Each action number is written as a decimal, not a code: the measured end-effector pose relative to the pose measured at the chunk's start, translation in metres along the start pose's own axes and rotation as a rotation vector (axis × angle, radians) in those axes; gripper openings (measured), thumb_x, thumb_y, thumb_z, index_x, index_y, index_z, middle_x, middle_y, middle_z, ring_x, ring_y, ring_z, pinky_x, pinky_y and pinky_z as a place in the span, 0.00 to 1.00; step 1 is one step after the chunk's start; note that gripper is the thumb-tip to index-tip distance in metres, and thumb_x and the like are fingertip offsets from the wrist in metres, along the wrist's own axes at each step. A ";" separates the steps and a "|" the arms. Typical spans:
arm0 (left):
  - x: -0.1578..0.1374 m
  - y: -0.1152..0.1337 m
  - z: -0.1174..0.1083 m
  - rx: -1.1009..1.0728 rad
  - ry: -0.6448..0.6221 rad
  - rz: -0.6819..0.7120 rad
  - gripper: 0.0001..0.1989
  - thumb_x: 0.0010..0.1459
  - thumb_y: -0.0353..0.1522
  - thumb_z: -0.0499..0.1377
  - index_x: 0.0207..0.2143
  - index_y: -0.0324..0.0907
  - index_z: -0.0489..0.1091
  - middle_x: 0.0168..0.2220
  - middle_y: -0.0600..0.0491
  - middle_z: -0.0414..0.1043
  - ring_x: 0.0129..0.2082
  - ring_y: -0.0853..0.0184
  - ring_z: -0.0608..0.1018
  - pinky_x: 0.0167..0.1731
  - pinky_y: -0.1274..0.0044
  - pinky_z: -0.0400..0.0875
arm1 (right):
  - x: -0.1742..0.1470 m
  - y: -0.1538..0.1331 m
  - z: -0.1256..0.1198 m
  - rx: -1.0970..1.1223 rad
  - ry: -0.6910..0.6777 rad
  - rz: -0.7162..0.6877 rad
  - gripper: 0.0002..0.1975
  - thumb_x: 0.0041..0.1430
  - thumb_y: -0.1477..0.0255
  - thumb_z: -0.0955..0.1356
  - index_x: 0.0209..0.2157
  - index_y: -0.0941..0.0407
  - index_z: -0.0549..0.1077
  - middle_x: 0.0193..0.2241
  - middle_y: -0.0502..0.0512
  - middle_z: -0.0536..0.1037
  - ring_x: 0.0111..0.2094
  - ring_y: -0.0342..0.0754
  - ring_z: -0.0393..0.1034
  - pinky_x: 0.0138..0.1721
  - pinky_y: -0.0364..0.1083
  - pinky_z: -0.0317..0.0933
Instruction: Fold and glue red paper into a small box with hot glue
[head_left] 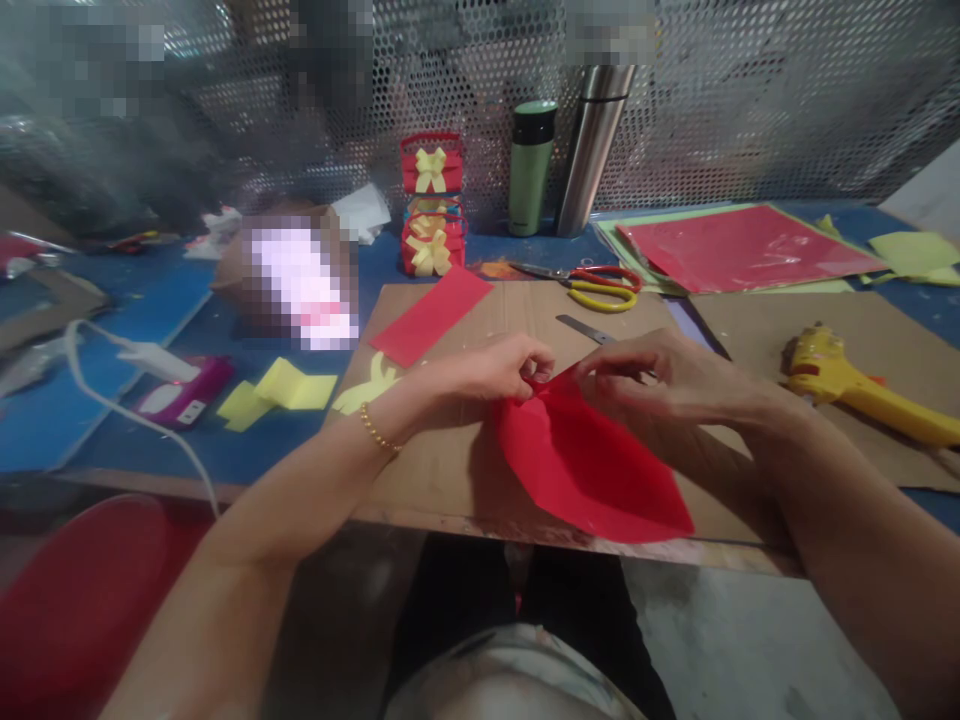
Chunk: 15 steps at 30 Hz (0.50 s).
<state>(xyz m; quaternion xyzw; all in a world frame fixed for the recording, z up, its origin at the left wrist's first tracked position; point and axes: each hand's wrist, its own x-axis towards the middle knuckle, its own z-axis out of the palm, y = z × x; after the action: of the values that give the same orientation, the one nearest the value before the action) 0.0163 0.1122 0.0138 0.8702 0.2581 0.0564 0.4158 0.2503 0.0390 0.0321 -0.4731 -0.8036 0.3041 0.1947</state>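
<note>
A red sheet of paper [592, 465], curved into an open loop, hangs over the front of the cardboard [427, 470]. My left hand [514, 368] pinches its upper left edge with curled fingers. At the upper right edge, my right hand [652, 375] grips the same sheet between thumb and fingers. Just behind my hands lies a metal blade or ruler [585, 328], partly covered by the right hand. A flat red paper strip [431, 315] rests beyond my left forearm, and a pale yellow paper cutout [371, 385] lies near that wrist.
Scissors [600, 285] with red and yellow handles lie behind. A yellow glue gun [862, 385] rests at right. Small red boxes with yellow bows [431, 205], a green tumbler [531, 170] and a steel flask [592, 150] stand at the back. A purple power strip [187, 392] with a white cable sits left.
</note>
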 end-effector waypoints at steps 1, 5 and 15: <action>0.000 0.001 0.000 -0.001 0.002 -0.001 0.09 0.42 0.23 0.56 0.25 0.43 0.59 0.24 0.59 0.59 0.26 0.70 0.61 0.26 0.74 0.51 | 0.000 0.000 -0.001 -0.008 0.028 0.002 0.14 0.57 0.66 0.65 0.36 0.54 0.82 0.27 0.53 0.81 0.28 0.48 0.71 0.28 0.45 0.64; 0.000 0.005 -0.001 -0.001 -0.024 0.001 0.10 0.41 0.22 0.56 0.26 0.43 0.60 0.24 0.59 0.59 0.26 0.70 0.62 0.26 0.75 0.51 | 0.004 0.000 -0.005 -0.033 0.202 -0.072 0.14 0.60 0.59 0.67 0.37 0.52 0.81 0.30 0.55 0.82 0.31 0.50 0.74 0.30 0.47 0.66; 0.002 0.010 -0.001 0.065 -0.020 -0.023 0.06 0.47 0.23 0.59 0.29 0.40 0.69 0.28 0.56 0.68 0.29 0.70 0.68 0.29 0.76 0.57 | 0.026 -0.025 -0.014 -0.275 -0.090 0.071 0.28 0.57 0.52 0.71 0.54 0.52 0.77 0.47 0.60 0.83 0.44 0.59 0.78 0.43 0.53 0.70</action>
<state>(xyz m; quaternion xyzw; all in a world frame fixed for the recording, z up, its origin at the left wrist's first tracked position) 0.0217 0.1090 0.0216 0.8809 0.2655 0.0345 0.3904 0.2303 0.0571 0.0605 -0.5095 -0.8283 0.2186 0.0808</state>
